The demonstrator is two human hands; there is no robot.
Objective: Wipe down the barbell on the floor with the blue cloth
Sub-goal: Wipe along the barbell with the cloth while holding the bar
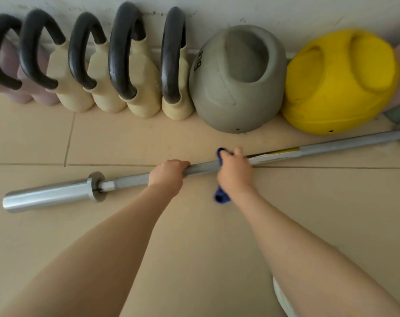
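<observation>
The barbell point(201, 167) lies on the tiled floor point(194, 225), running from its chrome sleeve at the lower left up toward the far right, just in front of a row of weights against the wall. The left hand point(169, 173) curls over the shaft near the collar point(96, 186); this grip probably pins the bar so it cannot roll or slide while it is rubbed. Just beside it, the right hand point(234, 170) wraps the blue cloth point(221, 195) around the shaft, a loose end hanging below the wrist and a fold showing above the knuckles. Wrapping the cloth round the bar lets one pass clean its whole girth. A yellow label point(283, 152) sits on the shaft past the right hand. The black-handled kettlebells point(125, 65), a grey kettlebell point(238, 83) and a yellow kettlebell point(338, 83) stand well behind, out of the wiping path. Most of the shaft to the right looks yet to be covered.
</observation>
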